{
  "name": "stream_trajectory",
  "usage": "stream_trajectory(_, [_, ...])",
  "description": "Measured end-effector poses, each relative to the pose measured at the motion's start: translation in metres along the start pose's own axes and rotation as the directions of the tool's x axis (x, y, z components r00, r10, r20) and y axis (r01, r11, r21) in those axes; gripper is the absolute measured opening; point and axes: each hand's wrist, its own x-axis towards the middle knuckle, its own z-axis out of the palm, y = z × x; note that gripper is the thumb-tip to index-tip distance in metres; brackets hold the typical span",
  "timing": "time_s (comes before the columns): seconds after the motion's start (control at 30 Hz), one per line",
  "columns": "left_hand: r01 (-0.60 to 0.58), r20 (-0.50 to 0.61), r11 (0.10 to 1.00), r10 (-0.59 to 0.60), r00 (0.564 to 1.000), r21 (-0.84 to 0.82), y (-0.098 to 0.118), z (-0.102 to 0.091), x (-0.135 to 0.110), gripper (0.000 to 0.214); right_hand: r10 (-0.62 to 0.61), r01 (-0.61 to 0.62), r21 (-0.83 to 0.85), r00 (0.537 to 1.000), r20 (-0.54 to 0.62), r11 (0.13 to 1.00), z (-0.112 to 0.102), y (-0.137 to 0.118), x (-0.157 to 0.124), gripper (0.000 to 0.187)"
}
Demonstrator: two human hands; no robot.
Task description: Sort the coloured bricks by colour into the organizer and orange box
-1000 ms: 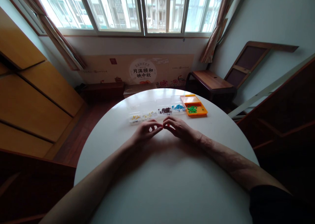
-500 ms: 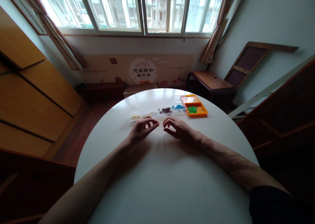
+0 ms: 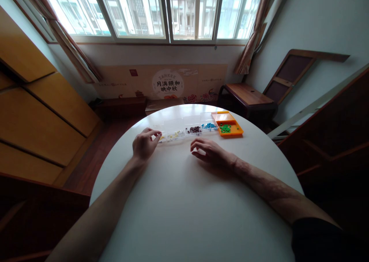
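Note:
My left hand (image 3: pixel 146 143) is over the left end of the row of boxes, its thumb and forefinger together in a pinch. Anything between those fingertips is too small to make out. Under them is a clear box with yellow pieces (image 3: pixel 162 137), partly covered by the fingers. My right hand (image 3: pixel 210 151) rests on the white table (image 3: pixel 184 200), fingers curved and thumb a little apart, with nothing visible in it. Just beyond it stand a clear box of dark brown pieces (image 3: pixel 194 130) and one of blue pieces (image 3: pixel 209 126).
Another clear box with pale yellow pieces (image 3: pixel 175 135) sits left of the brown ones. At the right end lies an open orange case (image 3: pixel 238 130) with green pieces (image 3: pixel 225 128). A wooden chair (image 3: pixel 249 93) stands behind the table, below the window.
My left hand has moved left, from beside my right hand to the leftmost box. The right hand has stayed almost where it was.

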Motion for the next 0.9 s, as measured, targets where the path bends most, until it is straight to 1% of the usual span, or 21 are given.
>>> stream_trajectory(0.3, [0.007, 0.012, 1.0, -0.007, 1.0, 0.026, -0.003, 0.001, -0.001, 0.022, -0.003, 0.003, -0.012, 1.0, -0.001, 1.0, -0.001, -0.002, 0.0, 0.005])
stream_trajectory(0.5, [-0.034, -0.007, 0.999, 0.034, 0.999, 0.019, 0.003, -0.002, -0.001, 0.024, -0.011, 0.01, -0.038, 1.0, -0.011, 0.999, -0.003, -0.003, 0.0, 0.006])
stream_trajectory(0.57, [-0.078, -0.003, 0.997, 0.078, 0.997, 0.005, 0.006, -0.003, -0.003, 0.026, -0.013, 0.012, -0.044, 1.0, -0.017, 0.999, -0.003, -0.003, 0.0, 0.008])
stream_trajectory(0.67, [-0.193, 0.023, 0.981, 0.194, 0.981, -0.021, 0.011, -0.004, -0.005, 0.026, -0.008, 0.007, -0.047, 1.0, -0.02, 0.999, -0.005, -0.003, 0.0, 0.01])
stream_trajectory(0.77, [-0.297, 0.079, 0.952, 0.303, 0.95, -0.078, 0.014, -0.002, -0.007, 0.025, -0.006, 0.005, -0.055, 1.0, -0.023, 0.998, -0.006, -0.001, -0.001, 0.011])
stream_trajectory(0.9, [-0.387, 0.143, 0.901, 0.417, 0.898, -0.199, 0.015, 0.004, -0.01, 0.025, -0.005, 0.004, -0.067, 1.0, -0.02, 0.998, -0.007, 0.002, -0.002, 0.012])
